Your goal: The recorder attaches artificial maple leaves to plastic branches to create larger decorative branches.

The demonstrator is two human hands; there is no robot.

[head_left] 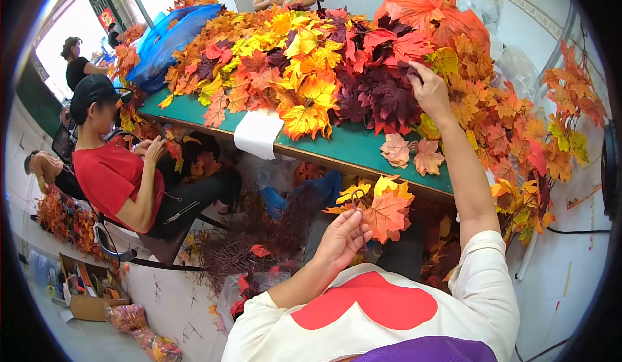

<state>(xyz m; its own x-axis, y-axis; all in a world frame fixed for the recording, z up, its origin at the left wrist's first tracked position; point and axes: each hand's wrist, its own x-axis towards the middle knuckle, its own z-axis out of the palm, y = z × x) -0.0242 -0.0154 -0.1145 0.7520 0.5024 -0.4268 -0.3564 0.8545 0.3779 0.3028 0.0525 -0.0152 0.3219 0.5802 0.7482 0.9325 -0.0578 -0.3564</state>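
My left hand [342, 236] is closed in a pinch on a small sprig of artificial maple leaves [387, 212], orange and yellow, with a thin dark stem curling above the fingers. It hangs in front of the table's near edge, over my lap. My right hand [431, 91] stretches over the table to the heap. Its index finger and thumb are apart at the edge of the dark purple maple leaves [382, 95]; the tips partly blend into the leaves. Two pale pinkish leaves [411, 154] lie on the green tabletop [359, 147] below that arm.
Orange and yellow leaves [311, 57] cover much of the table, between a blue bag [172, 41] and a red bag [440, 19]. White paper [258, 133] overhangs the edge. A seated co-worker in red [120, 174] is at the left. Dark stems [243, 252] lie below.
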